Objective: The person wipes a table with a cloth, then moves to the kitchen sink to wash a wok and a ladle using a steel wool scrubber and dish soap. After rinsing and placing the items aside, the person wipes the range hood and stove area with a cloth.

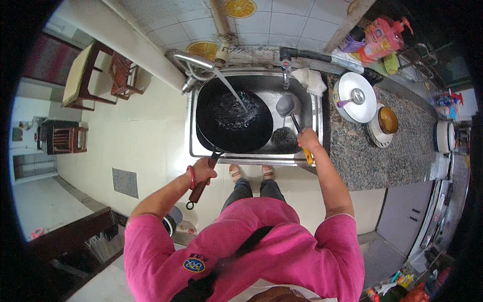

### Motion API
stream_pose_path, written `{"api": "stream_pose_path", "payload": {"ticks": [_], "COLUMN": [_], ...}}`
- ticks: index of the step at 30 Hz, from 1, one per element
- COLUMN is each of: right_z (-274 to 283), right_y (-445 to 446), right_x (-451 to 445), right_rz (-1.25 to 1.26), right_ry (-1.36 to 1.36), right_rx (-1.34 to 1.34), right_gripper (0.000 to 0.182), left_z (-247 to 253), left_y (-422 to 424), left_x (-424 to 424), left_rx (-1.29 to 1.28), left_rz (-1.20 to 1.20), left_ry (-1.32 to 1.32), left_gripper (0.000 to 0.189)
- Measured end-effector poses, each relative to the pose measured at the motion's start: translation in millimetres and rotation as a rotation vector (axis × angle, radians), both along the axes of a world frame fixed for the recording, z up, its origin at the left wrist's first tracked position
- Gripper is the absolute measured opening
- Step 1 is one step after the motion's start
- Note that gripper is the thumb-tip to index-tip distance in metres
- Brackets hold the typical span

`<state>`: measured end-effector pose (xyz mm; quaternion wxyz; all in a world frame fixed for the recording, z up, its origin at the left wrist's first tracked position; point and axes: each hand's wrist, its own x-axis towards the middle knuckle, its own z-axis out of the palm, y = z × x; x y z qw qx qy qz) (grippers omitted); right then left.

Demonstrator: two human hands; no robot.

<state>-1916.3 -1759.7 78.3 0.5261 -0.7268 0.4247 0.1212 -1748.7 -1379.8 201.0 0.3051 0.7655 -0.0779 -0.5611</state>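
Note:
My left hand (202, 171) grips the brown handle of a black wok (237, 141), which sits tilted in the left part of a stainless steel sink (302, 124). A stream of water (231, 87) runs from the chrome faucet (196, 60) into the wok and ripples there. In my right hand (309, 139) is a ladle (285, 105) with a dark shaft and a yellow handle end. Its round head is over the sink's right side. Below the head lies a dark, rough, round thing (284, 137); whether it is a scourer or a drain strainer, I cannot tell.
A white cloth (310, 81) hangs on the sink's back right corner beside a second tap (286, 73). On the granite counter (354, 158) stand a white enamel basin (349, 81) with a spoon (356, 97) and an amber bowl (388, 120). A pink pump bottle (381, 39) stands behind.

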Motion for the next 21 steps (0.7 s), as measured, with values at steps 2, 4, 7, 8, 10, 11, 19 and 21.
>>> {"api": "stream_pose_path", "payload": {"ticks": [2,4,7,8,10,11,19,21], "right_z": [-19,-8,10,18,12,5,-22,-23], "right_y": [-6,-5,-1,3,-3,-7,-21,-27], "right_x": [4,18,33,34,36,38,45,48], "right_rz": [0.226,0.164,0.307,0.131,0.146,0.153,0.272,0.518], "right_ry": [-0.026,0.018,0.075,-0.023,-0.003,0.008,0.089,0.186], "right_rx": [-0.139,-0.105,-0.186,-0.031,0.078,0.131,0.093,-0.129], "right_gripper": [0.007,0.008,0.008,0.013,0.011,0.010,0.010,0.010], "left_z": [0,-2,0,-7,-2,-3,-13,-5], "left_y": [5,12,20,25,26,28,14,8], "left_x": [-18,-33,-53,-61,-72,-75,-86,-84], "left_rx": [-0.012,-0.035,-0.081,-0.102,-0.110,-0.127,-0.408,-0.415], "left_rz": [0.077,0.125,0.212,0.241,0.263,0.276,0.421,0.394], "left_ry": [-0.060,-0.093,-0.132,-0.147,-0.194,-0.204,0.044,0.138], "left_gripper": [0.029,0.028,0.026,0.026,0.026,0.027,0.027,0.029]}}
